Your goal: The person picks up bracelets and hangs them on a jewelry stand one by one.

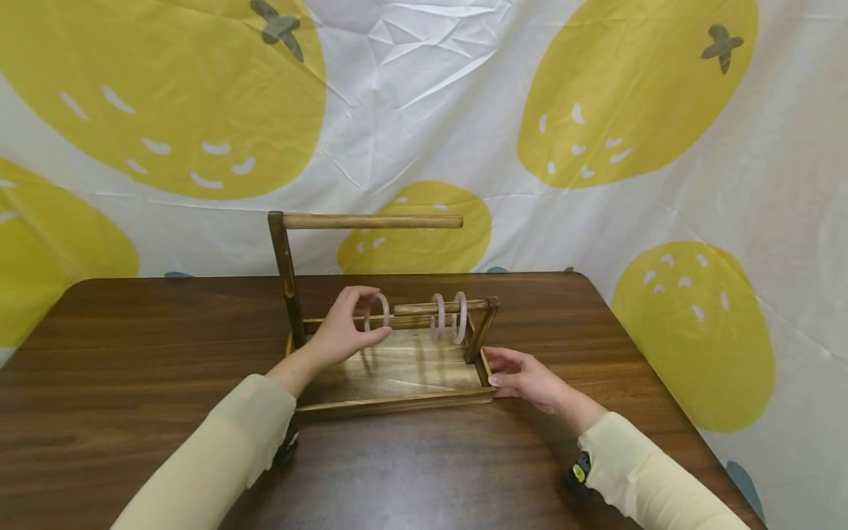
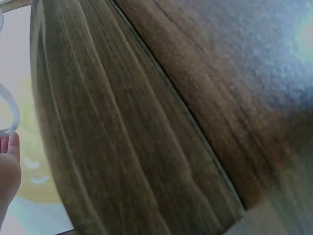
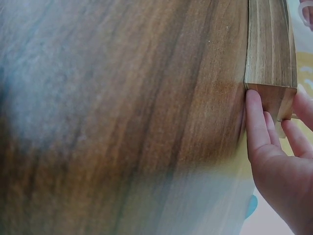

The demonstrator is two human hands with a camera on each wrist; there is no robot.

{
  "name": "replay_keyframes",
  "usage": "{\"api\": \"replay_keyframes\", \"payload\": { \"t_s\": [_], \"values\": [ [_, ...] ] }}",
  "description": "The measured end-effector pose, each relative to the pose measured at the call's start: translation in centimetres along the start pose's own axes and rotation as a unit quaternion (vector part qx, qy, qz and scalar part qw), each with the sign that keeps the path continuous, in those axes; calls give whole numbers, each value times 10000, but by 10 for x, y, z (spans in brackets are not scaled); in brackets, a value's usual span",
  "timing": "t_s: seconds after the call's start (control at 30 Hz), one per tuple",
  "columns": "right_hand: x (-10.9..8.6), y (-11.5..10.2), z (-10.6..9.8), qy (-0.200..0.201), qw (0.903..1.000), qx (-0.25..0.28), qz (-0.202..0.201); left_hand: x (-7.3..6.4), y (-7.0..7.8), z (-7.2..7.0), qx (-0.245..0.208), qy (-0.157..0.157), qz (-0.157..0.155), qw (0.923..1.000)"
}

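My left hand (image 1: 338,331) pinches a pale, translucent bangle (image 1: 387,311) between thumb and fingers, holding it upright just left of the free end of a short wooden rod (image 1: 412,310). Two similar bangles (image 1: 442,318) hang on that rod, towards its post on the right. The rod belongs to a wooden jewellery stand with a shallow tray base (image 1: 397,404). At the tray's right end, my right hand (image 1: 530,379) grips the end wall, thumb on its upper side; the right wrist view shows fingertips against the wooden end (image 3: 278,100).
A taller post (image 1: 283,272) rises at the stand's left, with a long upper bar (image 1: 371,221) reaching right above the left hand. The stand sits on a dark wooden table (image 1: 165,353). Behind hangs a white cloth (image 1: 424,110) with yellow fruit prints.
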State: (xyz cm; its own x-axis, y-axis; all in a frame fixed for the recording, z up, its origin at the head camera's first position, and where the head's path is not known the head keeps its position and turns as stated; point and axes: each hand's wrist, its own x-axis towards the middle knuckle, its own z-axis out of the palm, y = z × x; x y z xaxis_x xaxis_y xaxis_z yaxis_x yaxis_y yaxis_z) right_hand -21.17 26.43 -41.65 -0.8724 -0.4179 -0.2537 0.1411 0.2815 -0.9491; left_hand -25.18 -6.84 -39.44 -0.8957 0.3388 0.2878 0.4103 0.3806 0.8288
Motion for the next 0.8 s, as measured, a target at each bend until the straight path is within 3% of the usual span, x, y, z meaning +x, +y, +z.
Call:
{"api": "replay_keyframes", "payload": {
  "t_s": [0.8],
  "values": [
    [-1,-1,1,44,10000,1,31,-6,9,-3,-551,166,308,9979]
  ]
}}
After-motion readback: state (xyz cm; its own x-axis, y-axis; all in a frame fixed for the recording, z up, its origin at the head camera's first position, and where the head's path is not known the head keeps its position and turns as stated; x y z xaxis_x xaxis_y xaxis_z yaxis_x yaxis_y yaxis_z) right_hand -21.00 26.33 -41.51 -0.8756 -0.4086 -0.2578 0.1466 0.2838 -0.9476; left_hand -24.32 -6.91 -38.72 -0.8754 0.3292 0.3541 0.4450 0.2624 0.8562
